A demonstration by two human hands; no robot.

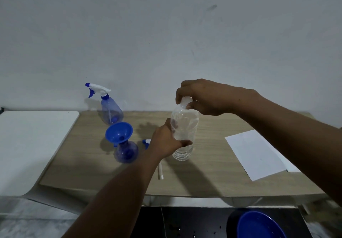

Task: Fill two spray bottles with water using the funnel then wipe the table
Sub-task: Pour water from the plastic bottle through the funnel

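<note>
A clear plastic water bottle (185,126) stands upright on the wooden table (92,163). My left hand (166,141) grips its body from the left. My right hand (201,97) pinches its white cap (185,103) from above. A blue funnel (119,132) sits in the neck of an open blue spray bottle (126,152) to the left. Behind it stands a second blue spray bottle (111,112) with its white and blue trigger head on. A loose trigger head (146,142) with its white dip tube (160,171) lies beside my left wrist, partly hidden.
White paper sheets (257,154) lie on the table's right side. A white surface (31,145) adjoins the table on the left. A blue bowl (261,226) rests on a dark surface below the front edge. A white wall rises behind the table.
</note>
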